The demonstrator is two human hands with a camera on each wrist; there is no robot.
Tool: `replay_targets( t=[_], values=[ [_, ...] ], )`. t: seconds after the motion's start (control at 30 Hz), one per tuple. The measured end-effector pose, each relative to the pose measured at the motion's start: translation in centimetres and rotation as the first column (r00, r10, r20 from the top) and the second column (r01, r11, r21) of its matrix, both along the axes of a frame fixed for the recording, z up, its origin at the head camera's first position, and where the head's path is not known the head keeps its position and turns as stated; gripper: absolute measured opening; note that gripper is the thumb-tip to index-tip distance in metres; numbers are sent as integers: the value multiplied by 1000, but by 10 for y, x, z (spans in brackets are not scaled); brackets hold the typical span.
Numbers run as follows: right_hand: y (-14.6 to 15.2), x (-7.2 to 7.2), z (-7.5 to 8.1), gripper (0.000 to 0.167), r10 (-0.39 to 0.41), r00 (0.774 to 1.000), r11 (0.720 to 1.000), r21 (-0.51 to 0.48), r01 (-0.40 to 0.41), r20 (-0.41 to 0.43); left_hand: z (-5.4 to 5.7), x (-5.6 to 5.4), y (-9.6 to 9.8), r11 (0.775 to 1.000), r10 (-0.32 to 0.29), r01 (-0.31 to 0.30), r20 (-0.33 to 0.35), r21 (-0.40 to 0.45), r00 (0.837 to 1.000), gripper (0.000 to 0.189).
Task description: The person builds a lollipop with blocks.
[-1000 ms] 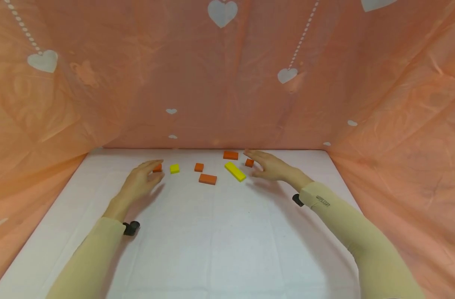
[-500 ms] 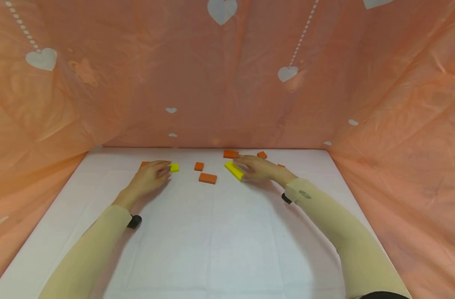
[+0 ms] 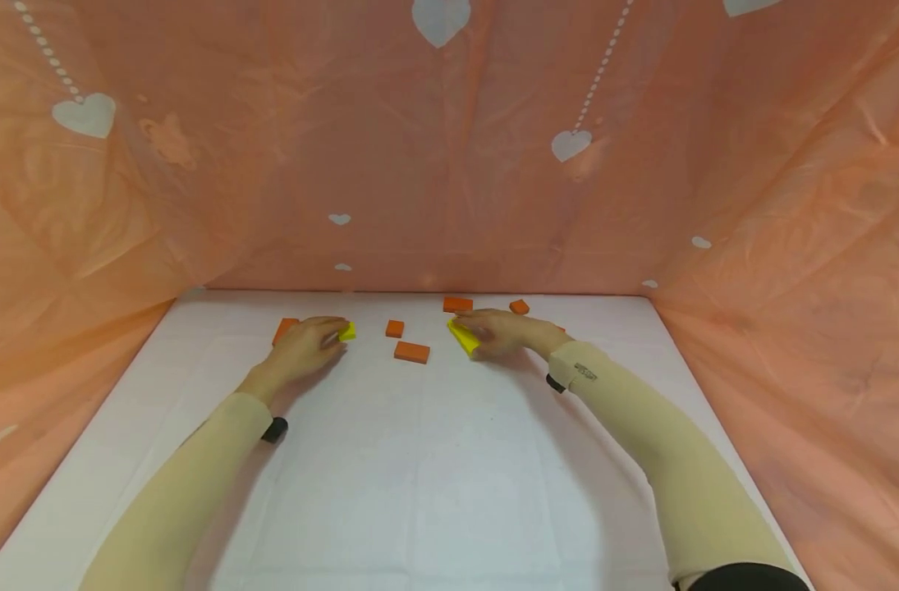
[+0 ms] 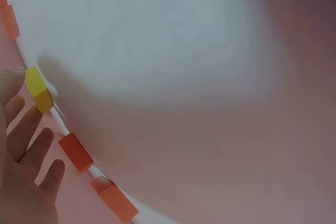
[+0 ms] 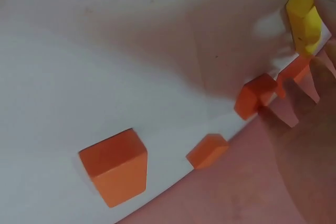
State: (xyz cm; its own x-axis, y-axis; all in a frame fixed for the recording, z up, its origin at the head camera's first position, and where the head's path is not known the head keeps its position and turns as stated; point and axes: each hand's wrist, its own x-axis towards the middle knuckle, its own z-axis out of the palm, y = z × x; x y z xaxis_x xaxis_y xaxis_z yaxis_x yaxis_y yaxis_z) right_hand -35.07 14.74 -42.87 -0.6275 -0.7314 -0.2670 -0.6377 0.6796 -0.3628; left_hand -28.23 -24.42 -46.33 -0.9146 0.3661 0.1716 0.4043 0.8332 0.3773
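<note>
In the head view my left hand [image 3: 301, 349] is at a small yellow block [image 3: 348, 332]; the left wrist view shows the thumb at one end of that yellow block [image 4: 39, 90] and the index finger at the other, pinching it. My right hand [image 3: 502, 331] is over a longer yellow bar-shaped block [image 3: 461, 336]. Thumb and finger bracket this yellow bar [image 5: 304, 19] in the right wrist view and pinch it, and the other fingers are spread. Both blocks appear to rest on the white surface. The hands partly cover them.
Between the hands lie a small orange block [image 3: 394, 329] and an orange rectangular block [image 3: 412, 353]. Another orange rectangle [image 3: 458, 304] and an orange pentagon-like piece [image 3: 519, 307] are near the back edge. An orange block [image 3: 285, 330] lies behind my left hand. A pink curtain [image 3: 449, 164] encloses the white table [image 3: 449, 476].
My left hand has moved right, past an orange block, onto the small yellow block. My right hand has moved left onto the yellow bar, uncovering orange pieces behind it.
</note>
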Motion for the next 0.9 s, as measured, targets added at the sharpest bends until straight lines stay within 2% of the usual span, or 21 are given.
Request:
replay_targets(
  t=[0.17,0.33,0.5,0.73,0.9],
  values=[
    [0,-2,0,68,28,999,999,44,-29,20,0,-4,3,1000,1,-1,20,-9,1000,41],
    [-2,-5,-2,67,17,1000,995,95,-17,-5,0,-5,3,1000,11,-11,38,-15,999,38],
    [-2,-6,-2,71,21,999,993,116,-15,-50,-2,-7,1,1000,7,-7,21,-15,1000,35],
    [-2,-4,-4,71,15,999,997,71,-11,-47,-3,-7,0,1000,-6,6,-17,2,1000,30],
    [-2,-5,-8,71,4,999,1000,12,-3,-44,-2,-8,0,1000,2,-2,-10,2,1000,30]
  ],
)
